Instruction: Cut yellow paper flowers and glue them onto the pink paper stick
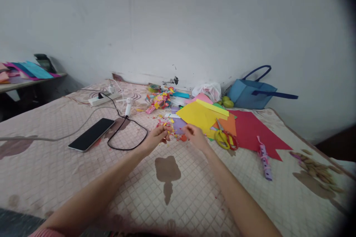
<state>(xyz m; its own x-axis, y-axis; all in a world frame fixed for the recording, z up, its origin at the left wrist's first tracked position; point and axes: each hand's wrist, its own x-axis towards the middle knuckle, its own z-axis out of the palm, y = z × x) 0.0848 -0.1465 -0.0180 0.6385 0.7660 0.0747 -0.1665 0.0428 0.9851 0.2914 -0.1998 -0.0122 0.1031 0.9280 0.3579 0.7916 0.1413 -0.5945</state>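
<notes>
My left hand (159,135) hovers over small paper scraps (168,123), its fingers curled together. To its right my right hand (195,135) has its thumb and fingers drawn in as well. Whatever either hand may hold is too small to make out. A small orange-red paper piece (183,138) lies just beside the right fingertips. Behind the hands rests a heap of cut paper flowers (160,100). Yellow paper sheets (194,115) spread beyond the right hand, with yellow-handled scissors (221,139) and red-handled scissors (233,143) on them.
A tablet-like black device (91,134), a black cable (126,149) and a power strip (103,99) lie left. Red paper (256,133), a tied purple roll (265,161), peanuts (315,168) and a blue bag (249,94) are right. A plastic bag (208,90) sits by the wall.
</notes>
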